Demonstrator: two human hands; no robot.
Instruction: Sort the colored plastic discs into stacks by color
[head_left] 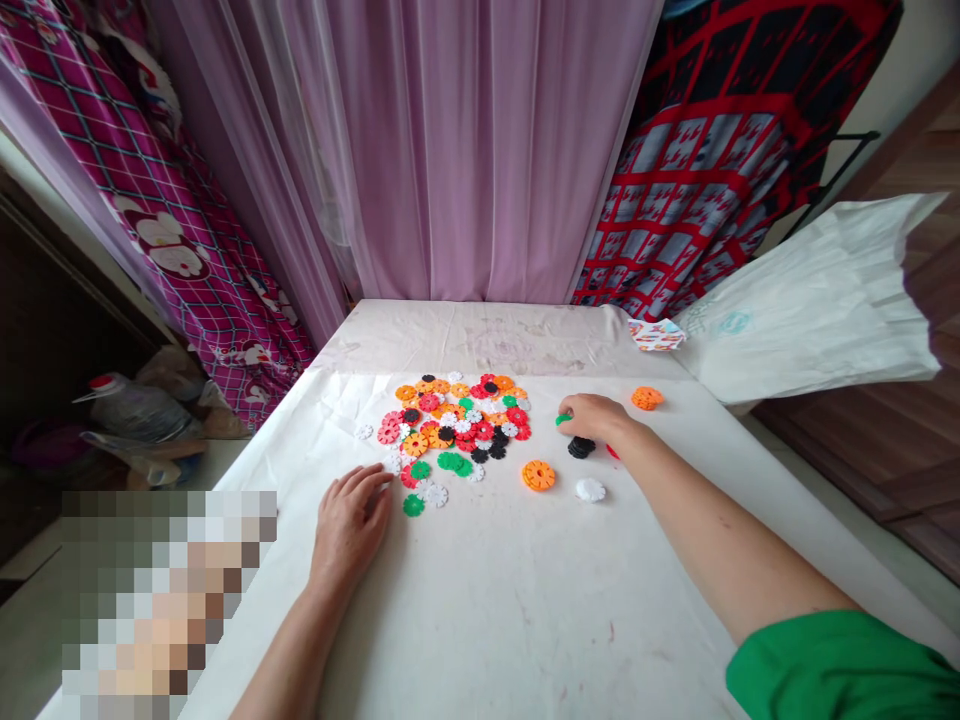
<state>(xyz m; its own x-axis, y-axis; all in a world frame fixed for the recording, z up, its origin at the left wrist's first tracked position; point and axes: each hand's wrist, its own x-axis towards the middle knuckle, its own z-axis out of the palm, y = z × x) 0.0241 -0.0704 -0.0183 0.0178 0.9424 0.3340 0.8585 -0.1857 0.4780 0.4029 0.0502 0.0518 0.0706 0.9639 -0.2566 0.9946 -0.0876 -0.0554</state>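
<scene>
A heap of flat plastic snowflake discs (457, 420) in orange, red, white, black and green lies mid-table. My left hand (351, 522) rests palm down at the heap's near left edge, fingers stretched flat by white discs. My right hand (592, 415) reaches out to the right of the heap, fingers curled on a green disc (562, 420). Sorted apart near it lie a black stack (580, 447), an orange disc (538, 475), a white disc (590, 490), an orange stack (646, 398) and a red piece (613, 452) partly hidden under my wrist.
The table (487, 600) has a white stained cover. A white plastic bag (810, 300) lies at its right rear, with a small printed packet (656, 334) beside it. Pink curtains (450, 150) hang behind. A blurred patch covers the lower left.
</scene>
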